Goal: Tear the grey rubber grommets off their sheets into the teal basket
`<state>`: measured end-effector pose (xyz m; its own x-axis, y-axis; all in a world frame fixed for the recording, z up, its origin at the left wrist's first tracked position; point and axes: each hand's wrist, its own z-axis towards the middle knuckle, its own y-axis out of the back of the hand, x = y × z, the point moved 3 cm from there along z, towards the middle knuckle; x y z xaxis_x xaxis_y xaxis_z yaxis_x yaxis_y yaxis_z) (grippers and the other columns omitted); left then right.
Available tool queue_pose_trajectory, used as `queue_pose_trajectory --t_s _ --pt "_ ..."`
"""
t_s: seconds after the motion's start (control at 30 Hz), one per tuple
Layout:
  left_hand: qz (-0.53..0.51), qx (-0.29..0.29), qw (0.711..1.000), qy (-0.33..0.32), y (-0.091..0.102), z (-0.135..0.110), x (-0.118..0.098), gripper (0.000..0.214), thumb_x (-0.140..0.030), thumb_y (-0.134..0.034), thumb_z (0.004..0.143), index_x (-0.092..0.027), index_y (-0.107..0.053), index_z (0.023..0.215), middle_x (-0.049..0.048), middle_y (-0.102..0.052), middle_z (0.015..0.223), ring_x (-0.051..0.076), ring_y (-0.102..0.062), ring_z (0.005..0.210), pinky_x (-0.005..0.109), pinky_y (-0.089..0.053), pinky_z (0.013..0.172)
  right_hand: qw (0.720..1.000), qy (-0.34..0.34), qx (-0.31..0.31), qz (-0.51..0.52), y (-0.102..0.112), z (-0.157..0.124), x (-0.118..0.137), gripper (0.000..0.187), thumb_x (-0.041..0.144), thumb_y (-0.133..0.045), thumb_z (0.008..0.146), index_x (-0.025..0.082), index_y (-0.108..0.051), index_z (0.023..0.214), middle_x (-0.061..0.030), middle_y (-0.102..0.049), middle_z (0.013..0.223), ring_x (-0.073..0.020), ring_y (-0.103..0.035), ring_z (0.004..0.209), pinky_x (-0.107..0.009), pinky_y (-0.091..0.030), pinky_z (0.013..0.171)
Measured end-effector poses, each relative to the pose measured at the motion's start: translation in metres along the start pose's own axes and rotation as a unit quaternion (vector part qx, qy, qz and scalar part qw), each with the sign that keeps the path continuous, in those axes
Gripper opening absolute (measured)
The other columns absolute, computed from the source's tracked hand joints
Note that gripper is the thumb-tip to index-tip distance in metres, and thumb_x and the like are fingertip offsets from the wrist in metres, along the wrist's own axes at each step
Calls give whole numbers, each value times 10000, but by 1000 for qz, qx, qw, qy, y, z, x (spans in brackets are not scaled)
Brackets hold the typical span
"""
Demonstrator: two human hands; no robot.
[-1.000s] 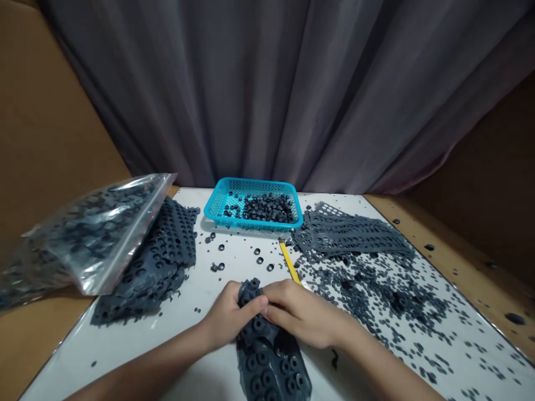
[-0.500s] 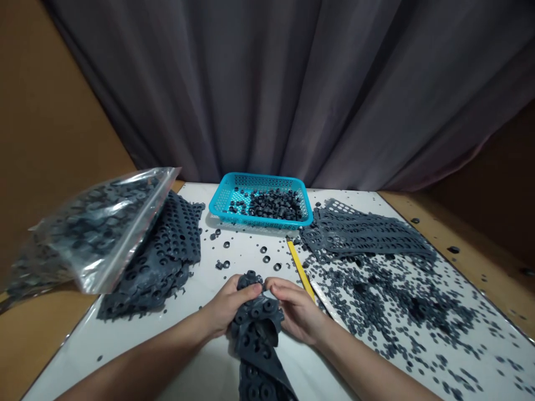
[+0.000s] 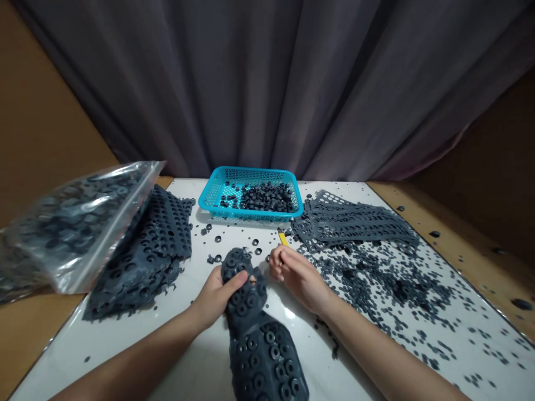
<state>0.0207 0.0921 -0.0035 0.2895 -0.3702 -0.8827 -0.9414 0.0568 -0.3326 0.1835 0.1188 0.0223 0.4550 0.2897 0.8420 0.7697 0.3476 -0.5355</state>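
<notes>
Grey curtain (image 3: 234, 83) backs the white bench (image 3: 196, 365). Left grip (image 3: 217, 295) pinches the dark studded sheet (image 3: 264, 356), which trails nearward below it; right grip (image 3: 298, 275) curls just beside, contents impossible to tell. Pinching close to the worked studs should steady the sheet.

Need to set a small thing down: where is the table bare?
Mostly bare: the tabletop between the left forearm and held sheet, and the strip between that forearm and the stacked sheets. Crowded: the right, under loose discs and perforated sheets; before the basket, rings lie scattered.
</notes>
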Motion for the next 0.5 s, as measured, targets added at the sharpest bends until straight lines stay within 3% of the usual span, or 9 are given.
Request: queue_pose_trajectory --t_s 0.1,0.2,0.37,0.5 --pt "46 -3 998 -51 -3 -6 -7 262 -362 -675 730 -154 -682 889 58 -720 906 169 -647 857 273 -481 857 999 18 -40 -22 4 2 5 218 367 -587 771 173 -519 698 6 -433 650 -111 -367 580 -252 -269 563" --pt "68 4 996 -50 -9 -15 -18 315 -349 -663 744 -170 -651 1003 71 -697 1039 196 -638 941 314 -481 887 996 27 -71 -45 7 2 12 206 365 -600 764 182 -519 719 18 -432 648 -109 -377 579 -247 -281 566" --pt "106 -3 993 -46 -19 -26 -35 333 -355 -666 738 -164 -649 1011 79 -699 1042 215 -644 957 325 -502 862 987 82 -79 -112 3 -4 36 154 296 -629 755 198 -517 793 23 -472 697 -107 -414 615 -245 -317 593" --pt "96 -1 994 -51 -20 -24 -36 336 -373 -648 748 -138 -671 987 98 -706 1017 233 -640 977 348 -486 895 976 98 -56 -187 -10 -14 52 83 193 -550 785 211 -485 833 24 -472 727 -104 -415 620 -245 -318 589"
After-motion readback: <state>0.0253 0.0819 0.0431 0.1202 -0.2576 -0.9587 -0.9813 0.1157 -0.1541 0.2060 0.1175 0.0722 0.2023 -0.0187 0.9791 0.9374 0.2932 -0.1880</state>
